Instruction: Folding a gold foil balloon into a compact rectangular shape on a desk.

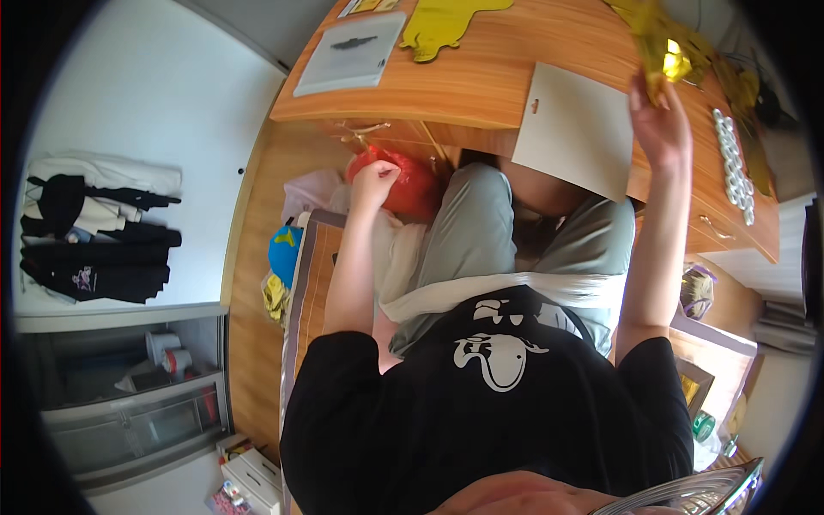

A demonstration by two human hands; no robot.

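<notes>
My right hand is raised over the right side of the desk, its fingers closed on a shiny gold foil sheet. My left hand is down at the left, in front of a drawer, beside a red plastic bag. Its fingers are curled together; whatever they may hold is hidden. A beige card sheet with a small hang hole lies over the desk's front edge, partly above my lap. Farther back on the desk rests a gold cut-out shape.
A clear flat case with a dark piece on it lies at the desk's left. White ring-like pieces line the right edge. Drawer handles stick out below the desktop. A blue object stands left of the seat.
</notes>
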